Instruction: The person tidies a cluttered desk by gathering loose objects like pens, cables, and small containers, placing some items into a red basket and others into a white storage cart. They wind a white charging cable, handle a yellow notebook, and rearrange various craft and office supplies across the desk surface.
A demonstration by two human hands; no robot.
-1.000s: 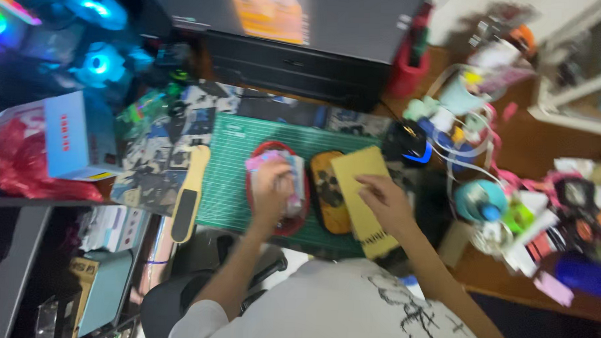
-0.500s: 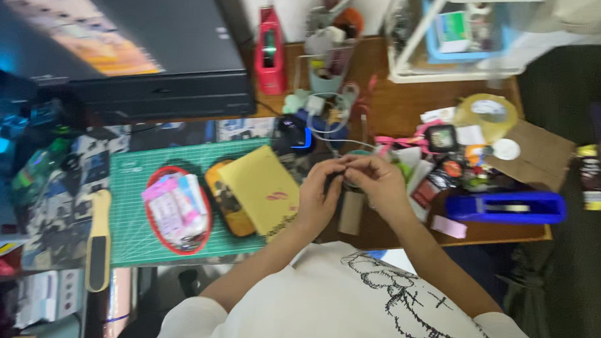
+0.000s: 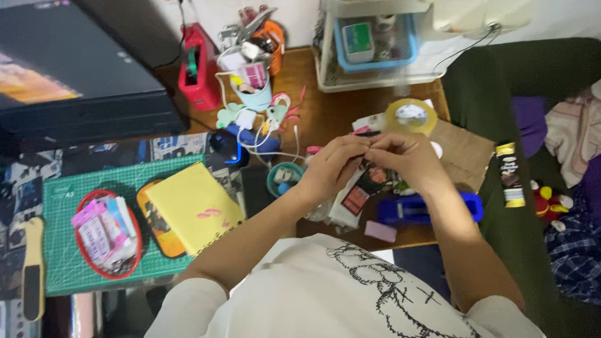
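Fingers [image 3: 358,148] of both hands meet above the counter [image 3: 329,113], pinched together on something too small to make out. Left hand [image 3: 334,167] and right hand [image 3: 407,156] touch at the tips, just below the tape roll [image 3: 410,115] and above the blue dispenser [image 3: 422,208].

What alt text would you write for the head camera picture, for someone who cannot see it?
Seen from above, a person's left hand and right hand meet over a cluttered wooden desk, pinching something too small to identify. Nearby lie a tape roll, a blue tape dispenser, and a yellow notebook on a green cutting mat.
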